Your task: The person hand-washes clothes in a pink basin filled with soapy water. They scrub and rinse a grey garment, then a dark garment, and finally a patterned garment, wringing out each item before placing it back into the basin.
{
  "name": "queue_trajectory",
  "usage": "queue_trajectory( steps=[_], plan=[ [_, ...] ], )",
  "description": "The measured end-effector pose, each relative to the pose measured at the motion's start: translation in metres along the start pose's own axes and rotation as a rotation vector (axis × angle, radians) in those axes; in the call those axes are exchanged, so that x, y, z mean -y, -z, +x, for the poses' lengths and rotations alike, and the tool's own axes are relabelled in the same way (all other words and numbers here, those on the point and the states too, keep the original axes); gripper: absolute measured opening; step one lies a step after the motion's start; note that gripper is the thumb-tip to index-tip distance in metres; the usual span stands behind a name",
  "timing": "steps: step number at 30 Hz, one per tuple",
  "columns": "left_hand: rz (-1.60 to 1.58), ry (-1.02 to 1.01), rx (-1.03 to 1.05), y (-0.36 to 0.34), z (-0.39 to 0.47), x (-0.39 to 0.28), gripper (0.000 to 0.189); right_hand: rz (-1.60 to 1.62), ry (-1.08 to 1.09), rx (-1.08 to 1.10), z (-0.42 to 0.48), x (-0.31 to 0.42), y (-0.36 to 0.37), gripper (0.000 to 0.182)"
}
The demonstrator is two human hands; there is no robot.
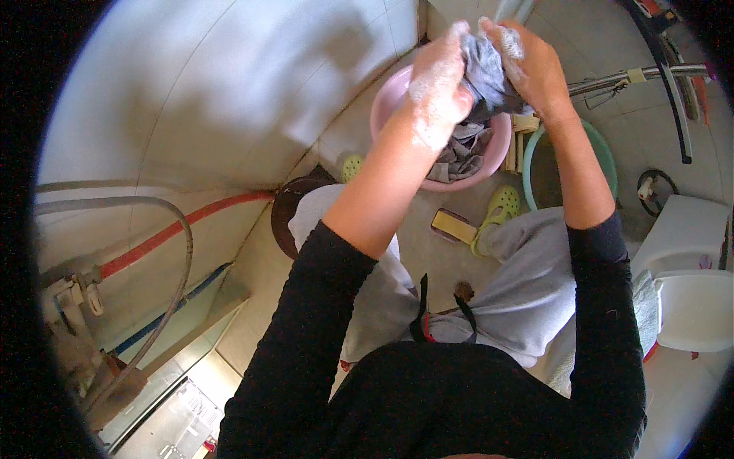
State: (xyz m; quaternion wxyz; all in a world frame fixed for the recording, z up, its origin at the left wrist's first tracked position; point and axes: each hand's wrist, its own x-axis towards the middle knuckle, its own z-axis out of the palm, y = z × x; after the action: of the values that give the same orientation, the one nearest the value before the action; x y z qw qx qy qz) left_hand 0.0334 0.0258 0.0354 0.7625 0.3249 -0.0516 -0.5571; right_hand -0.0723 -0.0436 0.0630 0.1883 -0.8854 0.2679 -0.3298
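Above a pink plastic basin (502, 152), both my hands grip one bunched wet grey cloth (484, 60). My left hand (438, 86) is coated in white suds from the fingers to the wrist. Foam also clings to the fingers of my right hand (530, 60), which clasps the cloth's other side. Part of the cloth is blurred, so I cannot tell what kind of item it is. More dark grey fabric (461, 155) lies crumpled in the basin beneath my hands.
A green basin (610, 152) stands right of the pink one. Yellow soap (454, 225) in a dish lies on the floor beside my green clog (504, 206). A dark round tub (285, 215) is by the left wall. A grey hose (186, 235) loops at far left; a toilet (691, 287) is at right.
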Motion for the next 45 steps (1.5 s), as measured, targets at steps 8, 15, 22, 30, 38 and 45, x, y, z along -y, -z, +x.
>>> queue_trajectory(
  steps=[8,15,22,30,38,45],
  plan=[
    [0.387,-0.217,-0.011,0.025,0.016,-0.008,0.028,1.021,-0.495,0.277,0.006,-0.002,0.012,0.034],
    [-0.237,-0.088,0.622,0.046,0.013,0.008,0.017,0.432,0.129,0.135,-0.011,0.041,-0.003,0.033],
    [-0.148,-0.152,0.528,0.039,-0.009,0.035,0.035,-0.278,-0.053,0.033,0.003,0.014,-0.011,0.034],
    [-0.2,0.009,0.235,0.024,-0.009,0.018,0.025,-0.258,0.071,0.048,-0.016,0.043,-0.015,0.05],
    [-0.274,0.06,0.111,0.016,-0.021,-0.018,0.02,-0.115,0.3,0.064,-0.027,0.068,-0.013,0.032],
    [-0.164,-0.042,0.133,0.008,-0.001,0.026,0.019,-0.307,0.037,0.051,-0.007,0.027,-0.004,0.028]
  ],
)
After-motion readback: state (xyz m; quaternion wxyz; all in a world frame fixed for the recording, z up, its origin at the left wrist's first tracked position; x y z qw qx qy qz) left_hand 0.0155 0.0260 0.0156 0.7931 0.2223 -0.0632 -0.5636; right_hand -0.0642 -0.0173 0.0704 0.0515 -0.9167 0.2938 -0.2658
